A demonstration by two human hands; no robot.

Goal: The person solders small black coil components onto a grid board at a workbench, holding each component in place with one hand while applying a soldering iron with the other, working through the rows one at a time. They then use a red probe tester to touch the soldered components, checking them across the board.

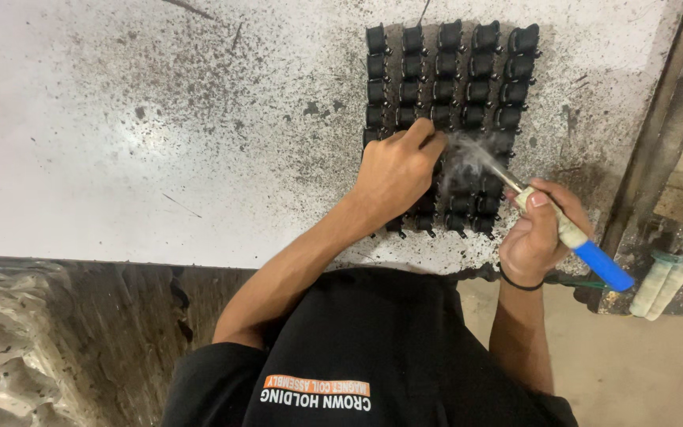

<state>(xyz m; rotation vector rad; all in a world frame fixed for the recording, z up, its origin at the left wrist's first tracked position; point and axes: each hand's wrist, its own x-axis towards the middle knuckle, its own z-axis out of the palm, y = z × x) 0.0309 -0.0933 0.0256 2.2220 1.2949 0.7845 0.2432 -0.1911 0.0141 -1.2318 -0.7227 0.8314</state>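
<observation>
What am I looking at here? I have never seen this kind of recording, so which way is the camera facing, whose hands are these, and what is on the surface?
There is one picture, taken by a camera worn on a person's head and looking straight down, so their dark shirt fills the bottom edge. The two bare hands are that person's own. The left hand rests its fingers on a grid of small black parts set in rows on a speckled, stained white table. The right hand holds a soldering iron with a blue handle end, its tip pointed at the parts, where a wisp of smoke rises. Pale rolled items lie on a ledge at the right.
</observation>
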